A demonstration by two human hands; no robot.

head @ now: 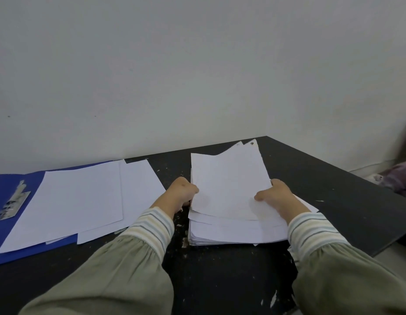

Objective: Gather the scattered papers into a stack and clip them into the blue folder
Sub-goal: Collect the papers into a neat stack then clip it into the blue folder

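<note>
gripping the paper stack [229, 192] on the black table [333, 178], the left hand [182, 193] curls around its left edge and the right hand [275, 196] pinches its right edge; the open blue folder [6, 244] lies left under 2 loose sheets [70, 208].

The blue folder [6, 242] lies open and flat on the dark counter [220, 280], its silver metal clip [13, 202] lying along its far left part, closed and holding nothing. Loose white sheets [68, 205] lie overlapping across the folder's right side, one of them [140, 185] spilling past the folder's right edge onto the counter. Well to the right of the folder sits a thick, uneven stack of white papers [236, 233], edges not squared. A few top sheets [229, 183] are tilted up off the stack, their far corners fanned and one marked with a dark spot.
</note>
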